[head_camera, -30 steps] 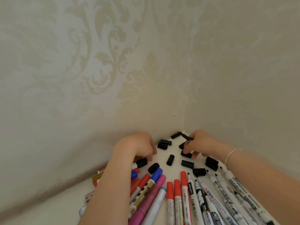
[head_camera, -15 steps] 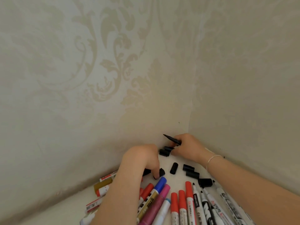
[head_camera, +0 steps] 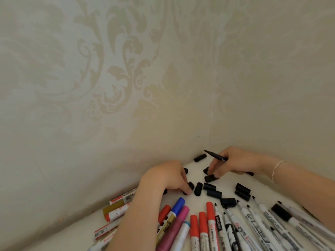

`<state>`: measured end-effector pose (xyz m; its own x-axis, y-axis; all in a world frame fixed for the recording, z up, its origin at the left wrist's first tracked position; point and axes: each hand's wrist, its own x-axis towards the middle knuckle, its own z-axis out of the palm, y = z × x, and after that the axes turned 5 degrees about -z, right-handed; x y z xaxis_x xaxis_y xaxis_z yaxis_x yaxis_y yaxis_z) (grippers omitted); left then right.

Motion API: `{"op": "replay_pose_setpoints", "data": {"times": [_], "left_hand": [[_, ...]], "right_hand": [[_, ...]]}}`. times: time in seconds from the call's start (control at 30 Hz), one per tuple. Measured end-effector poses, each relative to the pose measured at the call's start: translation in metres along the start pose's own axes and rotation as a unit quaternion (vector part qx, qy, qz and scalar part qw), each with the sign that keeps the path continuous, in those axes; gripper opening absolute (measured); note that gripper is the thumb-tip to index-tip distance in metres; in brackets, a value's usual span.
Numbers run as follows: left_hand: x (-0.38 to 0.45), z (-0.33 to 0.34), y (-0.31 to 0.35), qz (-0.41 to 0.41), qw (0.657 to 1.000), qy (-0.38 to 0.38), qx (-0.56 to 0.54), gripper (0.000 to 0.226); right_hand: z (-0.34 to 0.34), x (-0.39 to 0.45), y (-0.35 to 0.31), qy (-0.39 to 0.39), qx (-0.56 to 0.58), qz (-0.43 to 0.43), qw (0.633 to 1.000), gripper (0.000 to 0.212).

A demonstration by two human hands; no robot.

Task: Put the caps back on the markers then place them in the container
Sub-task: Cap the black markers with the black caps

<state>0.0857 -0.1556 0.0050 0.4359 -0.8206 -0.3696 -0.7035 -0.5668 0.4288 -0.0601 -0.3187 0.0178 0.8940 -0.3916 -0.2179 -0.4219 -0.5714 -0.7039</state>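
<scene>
Near the corner where two patterned walls (head_camera: 126, 78) are meeting, a white table (head_camera: 226, 180) is carrying a scatter of loose black caps (head_camera: 211, 194); they are short, stubby cylinders, some lying singly, some touching in pairs, one sitting alone close to the wall corner (head_camera: 200, 157). Toward the viewer a fan of markers (head_camera: 212, 225) is lying with tips pointing at the caps; three are wearing red caps side by side, one is wearing a blue cap (head_camera: 178, 204), one is pink-bodied (head_camera: 174, 230), and the white-barrelled ones on the right are showing bare black tips, uncapped; one further right is wearing a black cap (head_camera: 280, 212).

The right hand (head_camera: 233, 161) is gripping a thin black pen (head_camera: 215, 155) with its curled outer fingers, the pen jutting up and left above the table; its forefinger and thumb are reaching down onto a black cap (head_camera: 210, 178), touching it, though whether they are pinching it I cannot tell. A thin bracelet (head_camera: 277, 166) is circling that wrist.

The left hand (head_camera: 166, 176) is resting knuckles-up, fingers curled downward, fingertips touching another black cap (head_camera: 190, 186) on the table; its forearm is lying across several markers, hiding parts of them.
</scene>
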Motion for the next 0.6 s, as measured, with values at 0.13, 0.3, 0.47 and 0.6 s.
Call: {"op": "replay_pose_setpoints", "data": {"times": [0.13, 0.3, 0.47, 0.6], "left_hand": [[-0.001, -0.004, -0.002, -0.001, 1.000, 0.007, -0.028, 0.023], [-0.002, -0.007, -0.005, -0.002, 0.999, 0.036, -0.036, 0.022], [-0.001, -0.007, -0.008, -0.004, 0.997, 0.056, -0.046, 0.026], [-0.002, -0.008, -0.004, 0.004, 0.997, 0.063, -0.050, 0.027]], "right_hand": [[0.003, 0.020, 0.008, 0.188, 0.114, -0.025, 0.975, 0.015], [0.017, 0.048, 0.013, 0.221, 0.106, -0.037, 0.969, 0.030], [0.022, 0.062, 0.020, 0.193, 0.049, -0.022, 0.980, 0.039], [0.025, 0.060, 0.023, 0.172, 0.054, -0.014, 0.983, 0.027]]}}
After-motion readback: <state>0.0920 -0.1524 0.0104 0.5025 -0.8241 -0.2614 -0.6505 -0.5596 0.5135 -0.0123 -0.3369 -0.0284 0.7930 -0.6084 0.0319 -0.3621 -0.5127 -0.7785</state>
